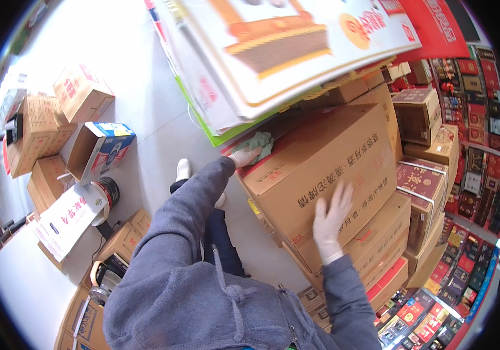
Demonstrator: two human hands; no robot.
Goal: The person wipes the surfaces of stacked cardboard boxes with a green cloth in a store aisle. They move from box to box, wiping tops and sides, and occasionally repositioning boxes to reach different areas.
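My left hand point(245, 157), in a pale glove, presses a crumpled light-green cloth point(259, 144) onto the top of a large cardboard carton point(276, 175) near its left end. The carton bears printed writing on its side. My gloved right hand point(332, 218) has its fingers apart in front of that printed side and holds nothing; whether it touches the cardboard I cannot tell. Just beyond the cloth, a stack of large flat printed boxes point(293, 61) with a bright green edge point(219, 139) covers the far part of the carton's top.
More cartons point(376, 245) are stacked below and to the right, some strapped point(420, 188). Shelves of boxed goods point(477, 100) line the right side. At left, cardboard boxes point(83, 92), an open blue carton point(105, 148) and a white box point(75, 214) stand around the grey floor point(158, 127).
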